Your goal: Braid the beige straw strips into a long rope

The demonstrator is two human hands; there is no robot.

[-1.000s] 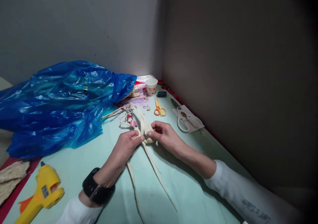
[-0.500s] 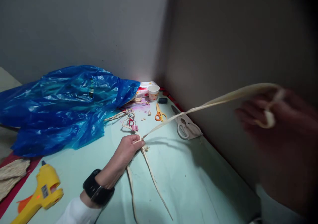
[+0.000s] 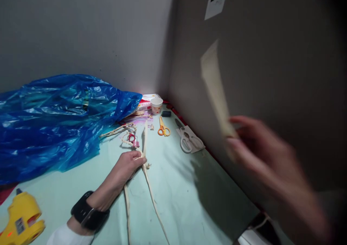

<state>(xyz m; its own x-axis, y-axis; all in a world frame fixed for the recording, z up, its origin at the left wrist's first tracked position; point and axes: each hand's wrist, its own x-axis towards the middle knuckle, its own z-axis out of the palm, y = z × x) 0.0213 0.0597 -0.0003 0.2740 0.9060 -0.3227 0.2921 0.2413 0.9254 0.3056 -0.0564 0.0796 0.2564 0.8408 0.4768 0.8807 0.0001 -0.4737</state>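
Observation:
My left hand [image 3: 127,167] is closed over the crossing of several pale, husk-like strands, pressed down near the middle of the table. From its fingertips one flat strand end [image 3: 145,138] points up and away, and two thin strands [image 3: 155,203] trail toward me. A small knotted bit shows beside the thumb. Blurred by motion, my right hand [image 3: 260,161] is raised at the right, pinching a separate pale husk strip [image 3: 215,89] that stands up from the fingers. The strip's lower end is hidden in that hand. Beyond my left hand lies a pink binder clip [image 3: 136,143].
A blue plastic bag [image 3: 62,125] covers the left. A yellow glue gun [image 3: 25,216] lies at the lower left. Orange scissors [image 3: 163,129], grey-handled scissors [image 3: 186,142], a paper cup [image 3: 156,106] and a dark spool [image 3: 166,113] are farther back. A dark wall rises along the right.
The strip stretched between my hands has parted. My right hand has come inward holding a loose piece, while a shorter end stands at my left hand. The view has shifted right.

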